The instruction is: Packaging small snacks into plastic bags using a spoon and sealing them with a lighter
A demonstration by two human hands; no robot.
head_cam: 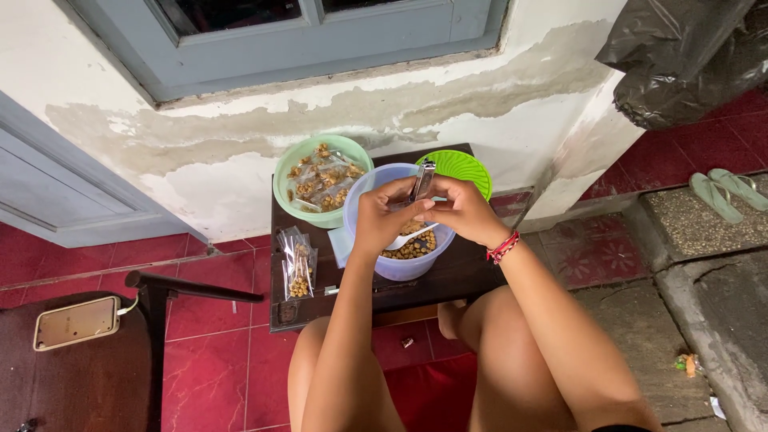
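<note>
My left hand (386, 214) and my right hand (466, 210) meet above a pale blue plastic bowl (400, 266) half full of brown nuts. Both pinch a small clear packet together with a silver stapler (423, 181) held upright between them. A white spoon (410, 236) lies in the blue bowl under my hands. My right wrist wears a red bracelet (504, 246). The bowl stands on a small dark wooden table (464, 276) in front of my knees.
A green bowl (320, 178) of filled packets sits at the table's back left, a bright green lid (458, 166) at the back right. Filled packets (298, 264) lie on the table's left. A chair with a charging phone (77, 322) stands left; sandals (724, 192) and a black bag (688, 60) right.
</note>
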